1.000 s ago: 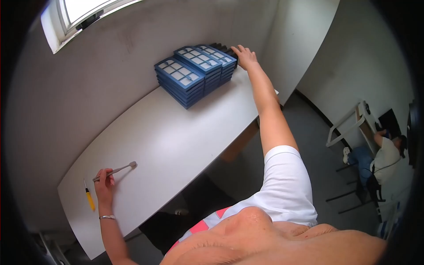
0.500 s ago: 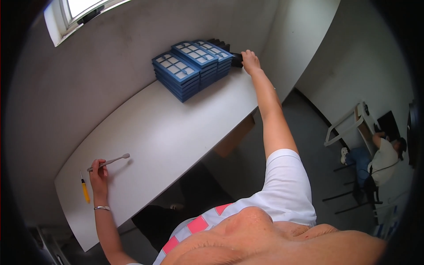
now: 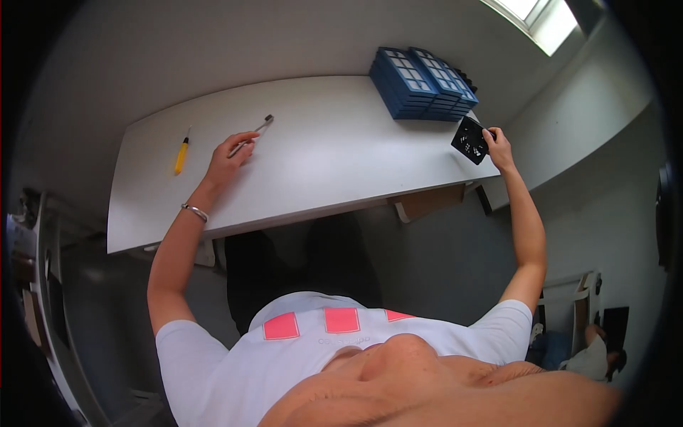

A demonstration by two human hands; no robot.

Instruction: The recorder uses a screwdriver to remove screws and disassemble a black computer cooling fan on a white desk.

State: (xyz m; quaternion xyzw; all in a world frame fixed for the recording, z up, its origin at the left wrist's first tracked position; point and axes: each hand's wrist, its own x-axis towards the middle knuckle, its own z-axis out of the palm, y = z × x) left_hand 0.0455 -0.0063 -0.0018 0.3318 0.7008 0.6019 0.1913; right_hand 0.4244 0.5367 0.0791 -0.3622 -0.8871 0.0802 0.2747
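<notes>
Black, flat, plastic-looking plate (image 3: 468, 141) is gripped edgewise by the right hand (image 3: 500, 148); the left hand (image 3: 228, 159) grasps a slim grey brush (image 3: 262, 126). A steady edge hold leaves its face accessible.

Your thin grey brush (image 3: 267, 122) is in your left hand (image 3: 231, 155), slanted, dark head pointing away and to your right. Your flat, roughly square black part (image 3: 466, 135), speckled with small pale patches, sits tilted, right edge gripped in your right hand (image 3: 501, 148).
</notes>
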